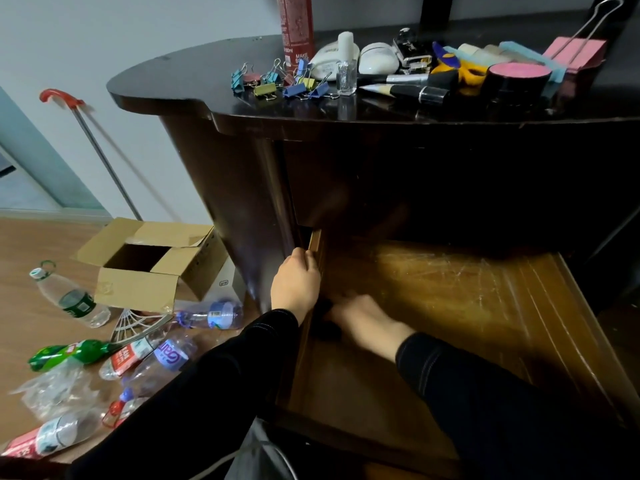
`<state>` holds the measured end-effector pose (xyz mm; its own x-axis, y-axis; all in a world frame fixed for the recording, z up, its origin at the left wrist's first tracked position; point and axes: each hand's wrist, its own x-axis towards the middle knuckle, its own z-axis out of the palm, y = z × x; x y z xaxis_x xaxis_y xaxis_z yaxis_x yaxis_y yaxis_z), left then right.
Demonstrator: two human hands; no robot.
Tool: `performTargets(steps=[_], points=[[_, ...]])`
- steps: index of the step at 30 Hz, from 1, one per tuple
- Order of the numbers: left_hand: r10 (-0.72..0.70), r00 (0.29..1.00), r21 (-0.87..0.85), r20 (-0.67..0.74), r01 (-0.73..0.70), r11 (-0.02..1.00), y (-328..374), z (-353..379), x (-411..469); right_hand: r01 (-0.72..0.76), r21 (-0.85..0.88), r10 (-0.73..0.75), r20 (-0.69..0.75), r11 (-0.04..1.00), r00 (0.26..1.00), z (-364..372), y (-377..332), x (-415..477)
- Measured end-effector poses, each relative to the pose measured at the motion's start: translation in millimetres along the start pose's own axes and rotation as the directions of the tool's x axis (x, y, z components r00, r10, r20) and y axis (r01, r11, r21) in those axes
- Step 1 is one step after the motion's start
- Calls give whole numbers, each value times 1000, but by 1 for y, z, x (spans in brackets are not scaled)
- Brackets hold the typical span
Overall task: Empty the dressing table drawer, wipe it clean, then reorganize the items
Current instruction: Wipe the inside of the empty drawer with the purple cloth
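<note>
Lower centre, the emptied drawer [450,299] stands pulled far out. The left hand [295,284] curls its fingers [306,255] over the side wall. The right hand [363,318] is blurred over a dark cloth [323,322], so I cannot tell its grip. Hard wiping might unseat the drawer.

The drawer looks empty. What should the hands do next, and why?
Probably sweep the right hand, with the dark thing under it, likely a cloth, rightward across the drawer floor. The drawer holds nothing else, the floor shows pale streaks, and the left hand grips its side wall to steady it.
</note>
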<state>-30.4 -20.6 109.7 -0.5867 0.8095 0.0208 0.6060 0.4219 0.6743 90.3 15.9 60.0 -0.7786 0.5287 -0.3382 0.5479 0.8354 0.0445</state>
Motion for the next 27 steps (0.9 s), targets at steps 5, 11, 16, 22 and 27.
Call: performTargets(steps=[5, 11, 16, 22, 27], points=[[10, 1000, 8, -1, -10, 1000, -2, 3, 3, -187, 75, 189, -24, 980, 982, -20, 30, 48], [3, 1000, -4, 1, -3, 1000, 1, 0, 0, -98, 61, 99, -6, 993, 995, -6, 9, 16], [-12, 1000, -16, 19, 13, 1000, 2, -3, -5, 228, -46, -226, 42, 973, 973, 25, -30, -39], [6, 1000, -19, 2, -6, 1000, 3, -3, -2, 202, 120, -193, -85, 972, 978, 10, -6, -34], [23, 1000, -7, -13, -23, 1000, -2, 1, 2, -167, 206, 190, -99, 964, 977, -19, 33, 27]])
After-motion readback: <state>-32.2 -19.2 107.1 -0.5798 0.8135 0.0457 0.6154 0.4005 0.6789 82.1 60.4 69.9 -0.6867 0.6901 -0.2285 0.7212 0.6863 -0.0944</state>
